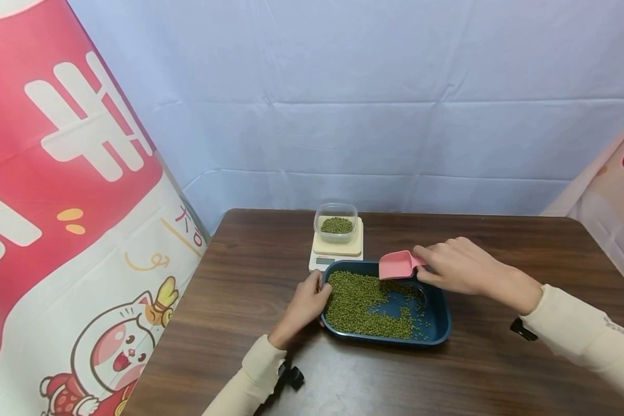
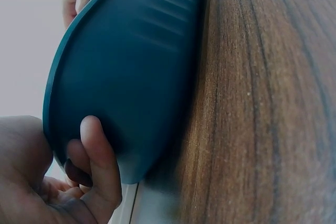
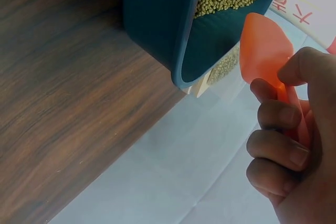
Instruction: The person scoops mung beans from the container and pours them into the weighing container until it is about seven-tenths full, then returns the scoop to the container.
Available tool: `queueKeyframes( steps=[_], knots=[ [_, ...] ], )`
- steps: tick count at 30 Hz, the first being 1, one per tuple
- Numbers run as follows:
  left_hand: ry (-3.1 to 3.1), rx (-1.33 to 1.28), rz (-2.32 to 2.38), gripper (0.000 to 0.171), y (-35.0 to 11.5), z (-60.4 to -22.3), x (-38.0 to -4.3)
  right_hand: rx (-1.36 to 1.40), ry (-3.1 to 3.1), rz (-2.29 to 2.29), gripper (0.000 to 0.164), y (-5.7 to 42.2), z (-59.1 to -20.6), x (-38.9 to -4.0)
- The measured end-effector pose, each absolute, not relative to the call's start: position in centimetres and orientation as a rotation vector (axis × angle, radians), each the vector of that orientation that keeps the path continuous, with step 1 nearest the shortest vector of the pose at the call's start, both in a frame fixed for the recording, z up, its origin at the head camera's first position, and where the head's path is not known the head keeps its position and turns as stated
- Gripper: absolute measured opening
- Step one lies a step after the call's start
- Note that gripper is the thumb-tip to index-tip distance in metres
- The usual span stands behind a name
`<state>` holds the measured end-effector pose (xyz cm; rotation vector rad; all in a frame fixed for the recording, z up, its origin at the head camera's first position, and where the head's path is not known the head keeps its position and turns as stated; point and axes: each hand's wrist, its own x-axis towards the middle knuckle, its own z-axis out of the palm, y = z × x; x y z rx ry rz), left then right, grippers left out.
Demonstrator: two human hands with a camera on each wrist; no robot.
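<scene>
Holding the pink scoop (image 1: 395, 266): the right hand (image 1: 460, 266) curls its fingers round the handle, thumb pressed near where handle meets bowl, a grip that probably gives control over the tilt.
Scoop's place: directly ahead of the right fingers, pointing leftward, above the far side of the blue tray (image 1: 440, 318); whether any beans sit in its bowl, I cannot tell.
Steadying the tray: the left hand (image 1: 304, 300) pinches the rim at the tray's left end, thumb over the edge and fingers against the outer wall, likely to stop it sliding while the scoop works.
Green beans (image 1: 351, 300): heaped mostly toward the left of the tray, just beside the left thumb; some lie below the scoop, and bare blue floor shows toward the right.
Kitchen scale (image 1: 361, 237): beyond the tray's far left corner, its display facing the person, presumably so the reading is easy to see; whether scale and tray touch is unclear.
Clear container (image 1: 337, 237): upright on the scale's platform with a small pile of beans inside, apart from both hands, probably set there for weighing.
Brown table (image 1: 525, 248): bears tray and scale.
</scene>
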<state>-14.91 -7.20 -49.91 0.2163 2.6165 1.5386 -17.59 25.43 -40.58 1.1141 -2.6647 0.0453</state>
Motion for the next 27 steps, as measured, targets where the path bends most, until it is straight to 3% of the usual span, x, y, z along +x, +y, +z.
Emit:
queueKeyframes(
  steps=[27],
  knots=[
    [2.604,0.207,1.547,0.016,-7.2,-49.9,-15.0,1.113,-2.764,-0.040,0.014,26.5,-40.9,-17.0]
  ],
)
